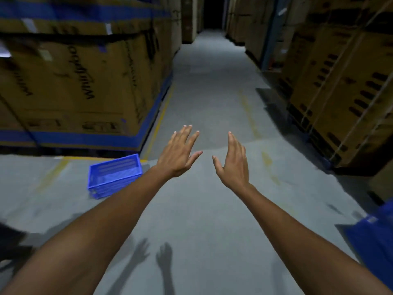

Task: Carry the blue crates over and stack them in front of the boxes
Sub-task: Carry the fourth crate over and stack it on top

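Note:
A blue slatted plastic crate [114,176] rests on the grey floor at the left, just in front of the big cardboard boxes [70,88] with blue bands. My left hand [178,153] is stretched forward, fingers spread, holding nothing, to the right of the crate and apart from it. My right hand [232,162] is held out beside it, palm turned inward, fingers apart and empty. A second blue object [374,235], possibly another crate, is cut off at the lower right edge.
A long aisle of grey floor [212,81] runs ahead between stacked cardboard boxes on the left and more boxes [344,88] on racking at the right. Yellow floor lines [158,122] edge the aisle. A dark object [10,241] sits at the lower left.

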Motion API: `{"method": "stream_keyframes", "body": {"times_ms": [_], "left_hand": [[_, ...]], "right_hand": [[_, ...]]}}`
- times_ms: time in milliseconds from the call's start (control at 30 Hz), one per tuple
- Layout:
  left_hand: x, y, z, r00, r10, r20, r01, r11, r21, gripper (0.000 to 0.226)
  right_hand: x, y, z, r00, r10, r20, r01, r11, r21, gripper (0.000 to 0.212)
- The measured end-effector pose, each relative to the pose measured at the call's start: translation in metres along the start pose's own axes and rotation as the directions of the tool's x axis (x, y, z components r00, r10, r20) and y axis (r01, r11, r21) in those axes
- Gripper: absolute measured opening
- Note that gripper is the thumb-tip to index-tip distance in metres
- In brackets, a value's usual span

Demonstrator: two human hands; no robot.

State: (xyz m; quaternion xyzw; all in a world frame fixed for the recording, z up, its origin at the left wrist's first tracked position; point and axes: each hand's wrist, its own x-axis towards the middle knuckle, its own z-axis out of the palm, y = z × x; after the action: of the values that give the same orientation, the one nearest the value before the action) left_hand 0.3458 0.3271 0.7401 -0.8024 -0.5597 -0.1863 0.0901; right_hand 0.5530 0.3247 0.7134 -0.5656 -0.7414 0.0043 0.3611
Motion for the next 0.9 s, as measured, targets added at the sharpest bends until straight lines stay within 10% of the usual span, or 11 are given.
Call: {"method": "stream_keyframes", "body": {"times_ms": [467,900], "left_hand": [[-0.182,-0.302,-0.05,0.952,-0.305,0.027,0.301,0.948,0.103,0.071],[-0.151,-0.536,0.036,0.872,-0.48,0.098,0.472,0.876,0.1,0.071]], "right_hand": [[-0.002,-0.287,0.218,0.93,-0.205,0.306,0.169,0.976,0.139,0.078],[0.112,-0.324,0.439,0.863,-0.173,0.475,0.13,0.984,0.122,0.073]]}}
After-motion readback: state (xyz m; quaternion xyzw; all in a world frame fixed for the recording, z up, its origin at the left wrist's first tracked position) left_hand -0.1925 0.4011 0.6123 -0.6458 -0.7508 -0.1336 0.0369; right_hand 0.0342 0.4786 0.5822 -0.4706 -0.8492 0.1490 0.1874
